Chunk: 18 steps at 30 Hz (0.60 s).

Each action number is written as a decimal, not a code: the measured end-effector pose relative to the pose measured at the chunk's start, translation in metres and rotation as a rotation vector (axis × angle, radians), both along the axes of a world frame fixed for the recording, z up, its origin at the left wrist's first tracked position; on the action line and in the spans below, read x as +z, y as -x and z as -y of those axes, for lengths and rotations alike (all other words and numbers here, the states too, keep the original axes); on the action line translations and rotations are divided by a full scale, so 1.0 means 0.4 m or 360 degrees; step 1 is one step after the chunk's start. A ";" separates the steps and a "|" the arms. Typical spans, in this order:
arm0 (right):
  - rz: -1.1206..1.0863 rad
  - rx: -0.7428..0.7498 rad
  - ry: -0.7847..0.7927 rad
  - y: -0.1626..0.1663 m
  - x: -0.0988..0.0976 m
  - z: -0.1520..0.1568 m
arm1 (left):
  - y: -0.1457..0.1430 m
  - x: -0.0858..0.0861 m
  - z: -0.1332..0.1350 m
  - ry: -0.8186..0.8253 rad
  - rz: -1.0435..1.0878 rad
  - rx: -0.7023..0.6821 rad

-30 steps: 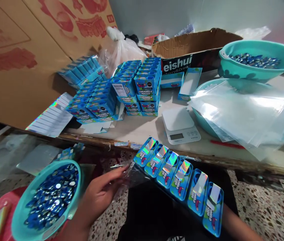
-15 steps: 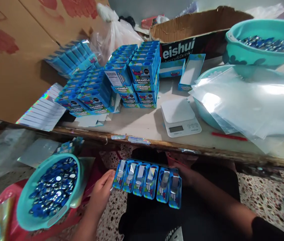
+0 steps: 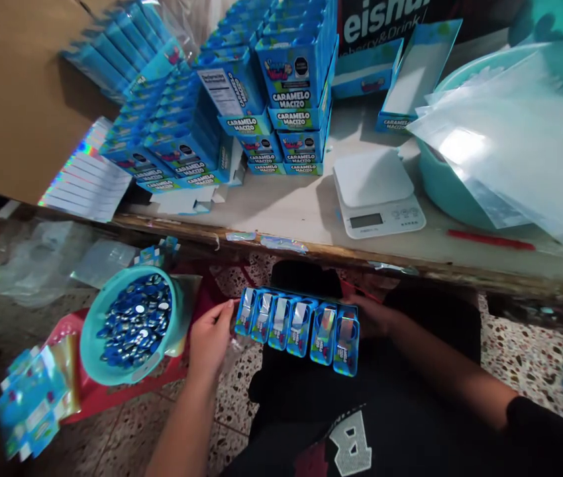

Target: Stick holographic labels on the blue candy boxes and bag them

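A row of several blue candy packs in a tray [image 3: 297, 328] is held above my lap, with shiny strips across the packs' faces. My left hand [image 3: 213, 329] pinches its left end between thumb and fingers. At the right end is my right hand [image 3: 373, 315], closed on the tray, its fingers mostly hidden behind the packs. Left of my left hand, a turquoise tub [image 3: 91, 361] full of blue and silver wrapped candies stands on a red surface [image 3: 127, 392].
Stacked blue candy boxes [image 3: 289, 79] stand on the table [image 3: 281, 212] ahead. Right of them are a white digital scale [image 3: 378, 192], a red stick [image 3: 491, 239], and clear plastic bags [image 3: 520, 139] over a turquoise basin [image 3: 448, 189]. Folded blue cartons [image 3: 33, 404] lie at lower left.
The view has tipped downward, so table items sit higher in the picture. Both hands keep hold of the tray of candy packs, which appears slightly higher.
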State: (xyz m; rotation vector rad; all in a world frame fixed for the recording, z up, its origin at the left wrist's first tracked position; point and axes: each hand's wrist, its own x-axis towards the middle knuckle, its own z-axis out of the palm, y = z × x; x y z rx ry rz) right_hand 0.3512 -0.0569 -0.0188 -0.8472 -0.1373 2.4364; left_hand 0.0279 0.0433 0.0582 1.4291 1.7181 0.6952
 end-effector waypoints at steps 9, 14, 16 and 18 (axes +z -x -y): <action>-0.0058 -0.0146 -0.0082 0.007 -0.005 0.011 | -0.091 0.103 -0.032 -0.0763 -0.0338 -0.0366; -0.0063 -0.0194 -0.0227 0.017 0.000 0.006 | -0.123 0.109 -0.034 -0.1259 -0.0562 -0.0571; -0.0063 -0.0176 -0.0258 0.022 0.004 0.003 | -0.130 0.109 -0.036 -0.1289 -0.0566 -0.0599; -0.0084 -0.0153 -0.0284 0.031 0.011 0.001 | -0.132 0.107 -0.033 -0.1381 -0.0581 -0.0590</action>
